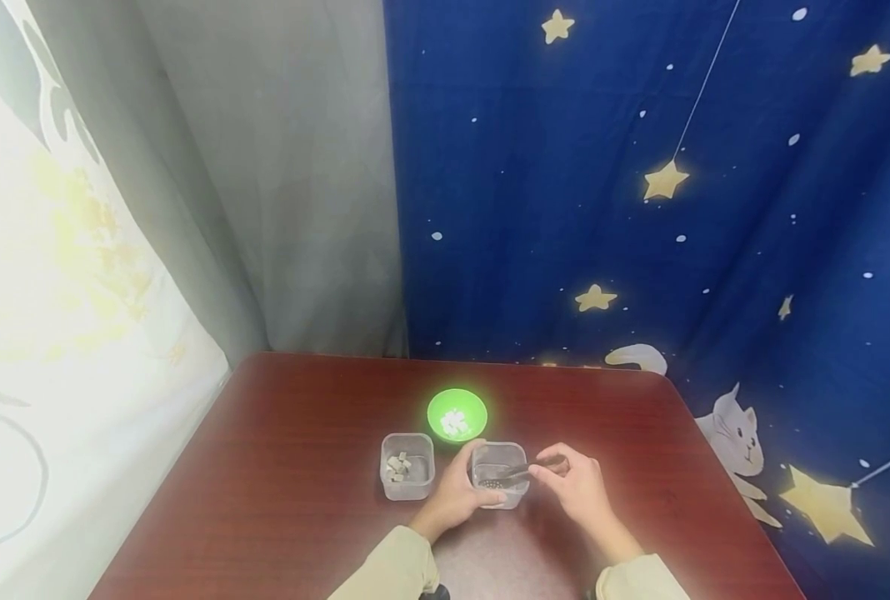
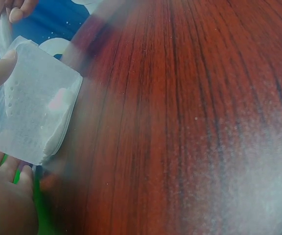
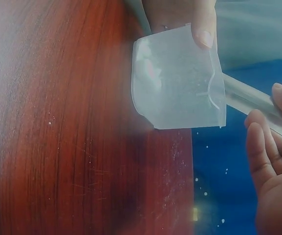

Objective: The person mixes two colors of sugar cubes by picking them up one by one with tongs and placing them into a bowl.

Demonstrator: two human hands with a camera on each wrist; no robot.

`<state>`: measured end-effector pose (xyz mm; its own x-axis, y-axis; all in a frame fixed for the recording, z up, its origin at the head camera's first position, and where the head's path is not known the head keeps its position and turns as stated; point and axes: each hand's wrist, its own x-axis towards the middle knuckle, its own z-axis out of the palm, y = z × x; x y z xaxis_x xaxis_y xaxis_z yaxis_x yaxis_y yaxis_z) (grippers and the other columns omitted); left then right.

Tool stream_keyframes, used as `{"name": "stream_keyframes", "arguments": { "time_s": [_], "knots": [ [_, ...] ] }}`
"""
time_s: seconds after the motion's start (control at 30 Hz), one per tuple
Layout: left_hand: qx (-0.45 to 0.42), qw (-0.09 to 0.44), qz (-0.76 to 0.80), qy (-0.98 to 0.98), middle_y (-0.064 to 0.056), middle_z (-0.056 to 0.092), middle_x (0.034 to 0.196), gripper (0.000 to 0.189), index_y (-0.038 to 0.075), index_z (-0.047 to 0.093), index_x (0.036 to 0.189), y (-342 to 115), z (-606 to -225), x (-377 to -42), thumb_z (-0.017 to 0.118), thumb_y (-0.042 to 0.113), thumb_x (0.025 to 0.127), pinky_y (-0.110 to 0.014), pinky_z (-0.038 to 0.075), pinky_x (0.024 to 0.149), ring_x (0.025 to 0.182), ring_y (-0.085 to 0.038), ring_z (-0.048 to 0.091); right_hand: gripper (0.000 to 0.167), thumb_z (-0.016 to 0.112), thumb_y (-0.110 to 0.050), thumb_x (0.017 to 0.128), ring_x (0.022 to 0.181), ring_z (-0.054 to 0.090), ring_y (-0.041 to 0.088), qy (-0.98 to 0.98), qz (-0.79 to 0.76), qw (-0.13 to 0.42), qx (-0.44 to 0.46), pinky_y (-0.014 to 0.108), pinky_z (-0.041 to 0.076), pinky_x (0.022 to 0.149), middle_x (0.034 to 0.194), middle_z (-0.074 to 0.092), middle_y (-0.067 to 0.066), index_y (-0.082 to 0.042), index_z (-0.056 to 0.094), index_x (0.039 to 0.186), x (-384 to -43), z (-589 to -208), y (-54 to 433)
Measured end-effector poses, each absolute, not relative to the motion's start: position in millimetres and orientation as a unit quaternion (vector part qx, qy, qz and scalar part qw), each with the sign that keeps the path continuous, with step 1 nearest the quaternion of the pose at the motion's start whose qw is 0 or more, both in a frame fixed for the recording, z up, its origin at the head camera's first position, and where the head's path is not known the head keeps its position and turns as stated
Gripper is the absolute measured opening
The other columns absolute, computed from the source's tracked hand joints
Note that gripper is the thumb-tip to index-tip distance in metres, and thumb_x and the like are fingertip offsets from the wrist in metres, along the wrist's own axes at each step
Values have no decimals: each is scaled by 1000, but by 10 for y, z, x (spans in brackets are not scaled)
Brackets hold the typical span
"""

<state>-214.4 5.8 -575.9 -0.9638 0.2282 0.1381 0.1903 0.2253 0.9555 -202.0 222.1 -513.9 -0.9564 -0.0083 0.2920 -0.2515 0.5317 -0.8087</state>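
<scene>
My left hand (image 1: 454,492) grips a clear plastic tub (image 1: 516,498) from its left side, thumb across the near wall and fingers around the far side. In the right hand (image 1: 578,487), thumb and fingers pinch the handle of a perforated spoon (image 1: 518,472). Its holed bowl lies inside the tub, low against the near left side. Through the tub's cloudy wall (image 2: 38,110) in the left wrist view, a row of the spoon's holes shows faintly. The right wrist view has the spoon's handle (image 3: 253,100) slanting out over the tub's rim.
Left of my left hand stands a second clear tub (image 1: 407,492) with several pale grey cubes (image 1: 397,467). Behind the tubs sits a green bowl (image 1: 457,395) holding white pieces (image 1: 454,422). All stand on a dark red wooden table (image 1: 302,500), with curtains (image 1: 505,208) along its far edge.
</scene>
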Motion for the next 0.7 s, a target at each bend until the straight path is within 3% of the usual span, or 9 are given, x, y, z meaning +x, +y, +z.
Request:
{"name": "stream_keyframes", "arguments": {
  "time_s": [0.53, 0.7],
  "knots": [
    [129, 17, 605, 786, -8, 58, 125, 94, 7, 41, 143, 64, -5737, -2132, 90, 22, 64, -50, 40, 100, 112, -27, 57, 18, 84, -12, 73, 57, 67, 13, -855, 494, 134, 78, 27, 53, 51, 61, 67, -9, -17, 69, 82, -2009, -5142, 2225],
    [131, 17, 601, 788, -7, 59, 125, 94, 7, 41, 144, 57, -5737, -2127, 89, 23, 64, -47, 42, 99, 111, -24, 57, 18, 84, -13, 74, 56, 65, 9, -853, 496, 141, 75, 27, 53, 51, 62, 68, -8, -17, 69, 82, -2022, -5133, 2237]
  ]
}}
